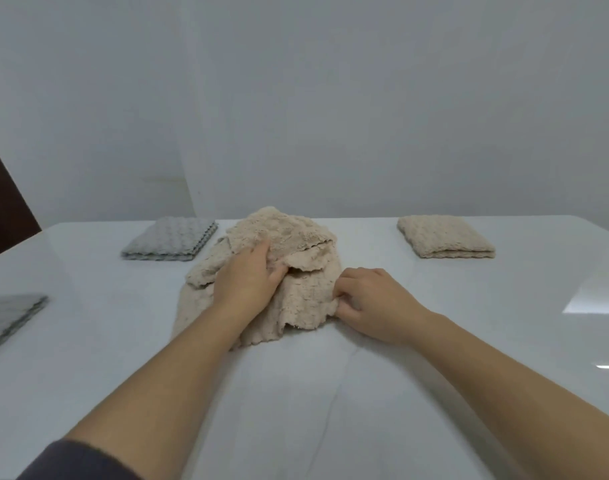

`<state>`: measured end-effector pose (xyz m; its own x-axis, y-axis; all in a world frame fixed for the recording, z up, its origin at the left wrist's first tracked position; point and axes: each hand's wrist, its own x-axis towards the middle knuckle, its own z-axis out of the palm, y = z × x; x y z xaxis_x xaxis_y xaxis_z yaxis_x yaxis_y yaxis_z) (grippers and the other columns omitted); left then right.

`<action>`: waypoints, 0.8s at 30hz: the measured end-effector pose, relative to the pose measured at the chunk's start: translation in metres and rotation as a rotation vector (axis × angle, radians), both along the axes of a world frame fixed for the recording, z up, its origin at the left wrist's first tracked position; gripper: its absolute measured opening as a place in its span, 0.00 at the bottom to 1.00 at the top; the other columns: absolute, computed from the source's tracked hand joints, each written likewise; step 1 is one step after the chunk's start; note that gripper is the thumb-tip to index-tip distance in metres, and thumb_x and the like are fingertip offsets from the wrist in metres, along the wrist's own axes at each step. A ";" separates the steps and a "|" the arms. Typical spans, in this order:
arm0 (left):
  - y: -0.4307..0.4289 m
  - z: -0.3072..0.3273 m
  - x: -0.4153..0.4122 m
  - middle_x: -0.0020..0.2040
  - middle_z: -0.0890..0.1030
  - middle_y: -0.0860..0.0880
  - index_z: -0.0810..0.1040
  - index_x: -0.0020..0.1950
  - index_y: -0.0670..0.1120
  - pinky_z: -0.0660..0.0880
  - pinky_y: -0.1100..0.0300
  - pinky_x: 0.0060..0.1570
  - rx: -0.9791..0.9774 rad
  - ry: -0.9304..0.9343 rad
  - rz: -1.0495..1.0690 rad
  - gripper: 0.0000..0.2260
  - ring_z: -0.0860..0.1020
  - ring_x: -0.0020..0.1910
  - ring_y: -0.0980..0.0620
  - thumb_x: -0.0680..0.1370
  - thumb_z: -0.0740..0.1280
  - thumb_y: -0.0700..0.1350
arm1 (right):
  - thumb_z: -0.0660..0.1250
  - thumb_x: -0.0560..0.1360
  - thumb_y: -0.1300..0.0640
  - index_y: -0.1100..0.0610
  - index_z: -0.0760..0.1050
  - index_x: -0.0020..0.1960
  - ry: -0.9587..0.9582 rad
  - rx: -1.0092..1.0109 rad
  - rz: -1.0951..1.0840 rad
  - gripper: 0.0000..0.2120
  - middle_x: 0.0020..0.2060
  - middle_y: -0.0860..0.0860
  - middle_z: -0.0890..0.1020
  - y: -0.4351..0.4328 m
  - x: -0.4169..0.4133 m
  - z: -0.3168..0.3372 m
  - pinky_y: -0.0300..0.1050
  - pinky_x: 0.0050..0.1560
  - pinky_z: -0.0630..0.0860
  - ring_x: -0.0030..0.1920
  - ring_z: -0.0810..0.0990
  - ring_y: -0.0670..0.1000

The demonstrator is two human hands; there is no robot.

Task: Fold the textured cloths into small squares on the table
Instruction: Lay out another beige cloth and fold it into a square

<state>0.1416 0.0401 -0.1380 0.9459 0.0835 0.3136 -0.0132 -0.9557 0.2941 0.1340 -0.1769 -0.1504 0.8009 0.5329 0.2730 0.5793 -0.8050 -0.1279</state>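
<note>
One beige cloth lies crumpled in a loose heap at the middle of the bench, its layers bunched and overlapping, with a scalloped edge hanging toward the near side. The left hand rests on top of the heap, palm down. Its fingers are close together and curl into a raised fold, and the thumb tucks under the flap beside them, so the hand grips the fabric. The right hand sits at the heap's right edge, knuckles up. Its fingers are curled in and pinch the cloth's border against the thumb, low near the bench surface. Both forearms reach in from the near edge, and a dark sleeve shows at the left elbow.

Beyond the heap to the left, just beside it, a grey square lies folded flat, its stacked edges facing the near side. Far right, well apart from the heap, a beige square lies folded the same way. At the left edge of the view a second grey cloth lies flat, partly cut off by the frame. The bench is white and glossy, with window glare on its right side. A plain pale wall stands behind it, and a dark brown shape shows at far left.
</note>
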 end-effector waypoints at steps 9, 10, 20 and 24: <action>0.002 0.012 0.024 0.48 0.80 0.48 0.77 0.51 0.45 0.75 0.53 0.44 -0.139 0.054 0.067 0.14 0.76 0.44 0.47 0.81 0.59 0.55 | 0.56 0.81 0.50 0.51 0.71 0.63 0.133 0.144 -0.289 0.13 0.51 0.49 0.82 0.027 0.008 0.031 0.48 0.49 0.74 0.50 0.79 0.52; 0.003 0.013 0.025 0.48 0.80 0.48 0.76 0.52 0.46 0.75 0.54 0.44 -0.110 0.078 0.065 0.12 0.76 0.44 0.48 0.80 0.61 0.53 | 0.57 0.81 0.50 0.51 0.69 0.66 0.105 0.195 -0.314 0.15 0.54 0.49 0.80 0.031 0.015 0.033 0.49 0.51 0.75 0.52 0.78 0.52; 0.007 0.025 0.029 0.46 0.73 0.51 0.72 0.47 0.47 0.69 0.55 0.43 0.091 -0.323 -0.031 0.08 0.72 0.44 0.49 0.82 0.57 0.48 | 0.60 0.78 0.56 0.56 0.76 0.47 0.138 0.506 -0.507 0.07 0.47 0.50 0.79 0.056 0.065 0.027 0.48 0.47 0.75 0.46 0.77 0.53; 0.016 0.052 0.006 0.35 0.74 0.51 0.66 0.49 0.48 0.67 0.52 0.38 -0.086 -0.419 -0.159 0.07 0.73 0.36 0.47 0.84 0.53 0.48 | 0.60 0.79 0.55 0.55 0.73 0.50 0.185 1.029 -0.389 0.05 0.40 0.49 0.79 0.048 0.048 0.053 0.41 0.34 0.69 0.38 0.76 0.48</action>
